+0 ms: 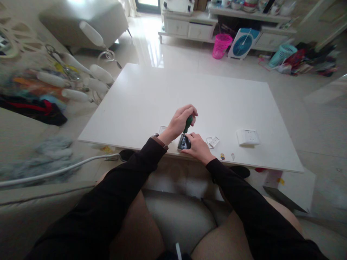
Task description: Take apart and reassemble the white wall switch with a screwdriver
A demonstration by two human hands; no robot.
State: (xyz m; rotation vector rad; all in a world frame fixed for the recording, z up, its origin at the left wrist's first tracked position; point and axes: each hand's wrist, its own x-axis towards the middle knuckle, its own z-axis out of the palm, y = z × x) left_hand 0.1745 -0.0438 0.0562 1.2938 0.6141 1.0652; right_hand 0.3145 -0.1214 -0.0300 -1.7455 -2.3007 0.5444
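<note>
My left hand (181,122) is wrapped round the green handle of a screwdriver (188,124), which points down with its tip at a small black-faced device (184,142). The device, which looks like the inner part of a wall socket, lies near the table's front edge. My right hand (198,146) grips it from the right side, thumb and fingers round its edges. Two small white plastic plates (214,142) lie just right of that hand. Partly behind my left wrist is a clear or white flat frame (162,129).
On the white table (217,97), farther right, white socket panels (248,137) are stacked. Near the front edge lie a small yellow-and-dark piece (222,156) and a small clear bag (232,156). A lamp with white arms (94,77) stands by the left edge.
</note>
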